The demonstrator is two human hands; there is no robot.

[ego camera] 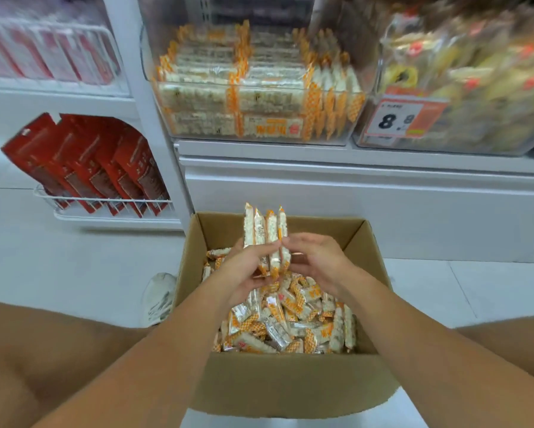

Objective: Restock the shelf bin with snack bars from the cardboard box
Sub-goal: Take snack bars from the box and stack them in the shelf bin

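From the head camera, both hands work above the open cardboard box on the floor, squaring up a small bundle of snack bars held upright on end. The left hand has its grip closed around the lower part of the bundle from the left, fingers curled across the front; the right hand pinches the bundle's right edge with its fingertips. Loose bars lie heaped in the box below. The shelf bin, a clear tub on the shelf above and beyond the box, already looks nearly full, with rows stacked flat and a few bars standing on edge at its right end. To do this step well, I would even the wrapper ends so the bars sit flush, keep them pressed side by side, then lift them as one block toward whatever gap remains. How many bars the bundle holds is hard to count, since the hands cover its lower half. The bin's back is blurred, and the print on the wrappers cannot be read.
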